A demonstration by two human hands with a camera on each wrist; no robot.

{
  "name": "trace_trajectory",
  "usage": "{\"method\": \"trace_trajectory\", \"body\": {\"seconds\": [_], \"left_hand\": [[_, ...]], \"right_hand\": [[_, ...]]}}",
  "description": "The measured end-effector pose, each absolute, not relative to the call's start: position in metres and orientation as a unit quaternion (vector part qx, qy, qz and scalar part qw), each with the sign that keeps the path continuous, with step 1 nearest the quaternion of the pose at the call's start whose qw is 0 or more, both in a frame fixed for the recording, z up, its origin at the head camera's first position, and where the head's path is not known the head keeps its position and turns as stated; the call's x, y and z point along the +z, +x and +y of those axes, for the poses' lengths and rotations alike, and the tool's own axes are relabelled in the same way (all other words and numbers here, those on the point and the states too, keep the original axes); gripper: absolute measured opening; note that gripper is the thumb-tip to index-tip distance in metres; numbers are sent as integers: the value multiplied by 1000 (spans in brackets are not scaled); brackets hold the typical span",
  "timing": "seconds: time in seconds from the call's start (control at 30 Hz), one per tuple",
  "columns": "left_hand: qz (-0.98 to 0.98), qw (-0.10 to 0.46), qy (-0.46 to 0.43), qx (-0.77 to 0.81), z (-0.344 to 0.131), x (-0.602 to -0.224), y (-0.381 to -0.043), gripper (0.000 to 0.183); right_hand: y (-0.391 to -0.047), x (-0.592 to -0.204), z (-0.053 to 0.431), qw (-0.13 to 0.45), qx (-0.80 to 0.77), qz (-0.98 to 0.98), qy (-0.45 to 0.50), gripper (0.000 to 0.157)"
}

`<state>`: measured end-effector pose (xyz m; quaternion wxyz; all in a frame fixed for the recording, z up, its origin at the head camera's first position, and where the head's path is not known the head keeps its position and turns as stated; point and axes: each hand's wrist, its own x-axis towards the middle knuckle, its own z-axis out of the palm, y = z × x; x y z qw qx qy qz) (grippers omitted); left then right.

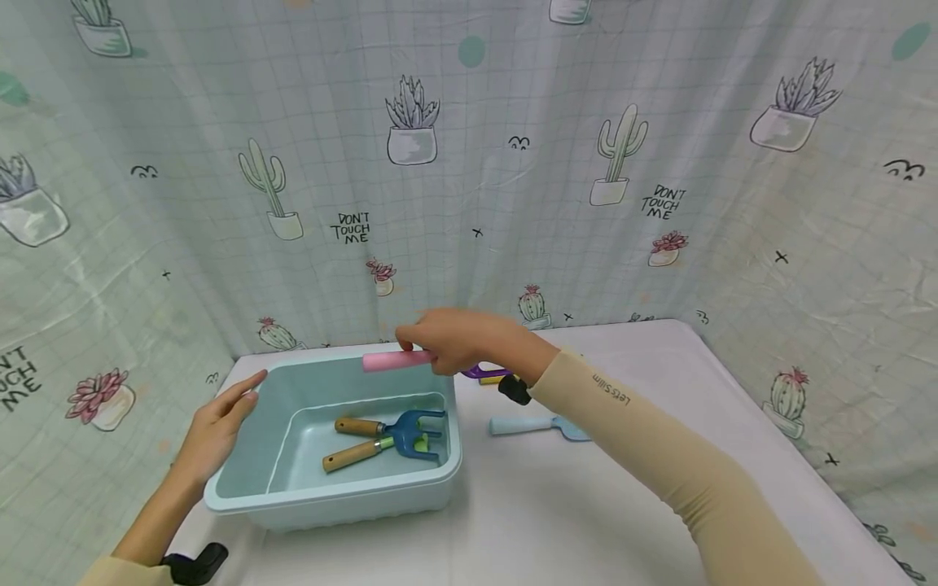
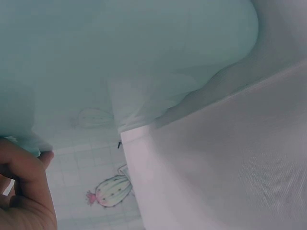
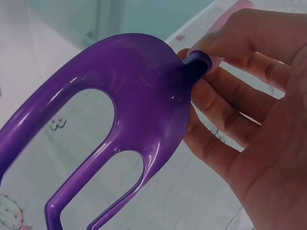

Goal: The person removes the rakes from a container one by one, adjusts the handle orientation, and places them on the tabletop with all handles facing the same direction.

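Observation:
My right hand (image 1: 453,342) grips a purple garden hand fork (image 3: 144,81) by its pink handle, above the right back rim of a light blue plastic basin (image 1: 352,500). Thumb and fingers close round the handle near the fork's neck in the right wrist view. At the basin's left rim, my left hand (image 1: 215,430) holds the edge between thumb and fingers. Inside the basin lie a blue hand fork (image 1: 405,434) with a wooden handle and, partly under it, a green tool (image 1: 353,456), also wooden-handled; its head is mostly hidden.
On the white table (image 1: 557,513), a light blue hand shovel (image 1: 520,426) lies right of the basin, its head partly behind my right sleeve. Something yellow (image 1: 491,380) shows behind my right wrist. A curtain (image 1: 469,187) with cactus prints hangs behind and at both sides.

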<state>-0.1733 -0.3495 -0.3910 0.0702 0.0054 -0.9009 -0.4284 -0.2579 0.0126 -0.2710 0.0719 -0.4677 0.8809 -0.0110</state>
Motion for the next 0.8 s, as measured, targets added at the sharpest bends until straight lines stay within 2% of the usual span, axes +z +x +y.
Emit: {"method": "trace_trajectory", "body": {"seconds": [0.43, 0.8], "left_hand": [[-910, 69, 11, -409, -349, -391, -174, 54], [-908, 68, 16, -414, -347, -391, -173, 54]], "right_hand": [[-257, -278, 56, 47, 10, 901, -431, 45], [-252, -281, 94, 51, -5, 911, -409, 44]]}}
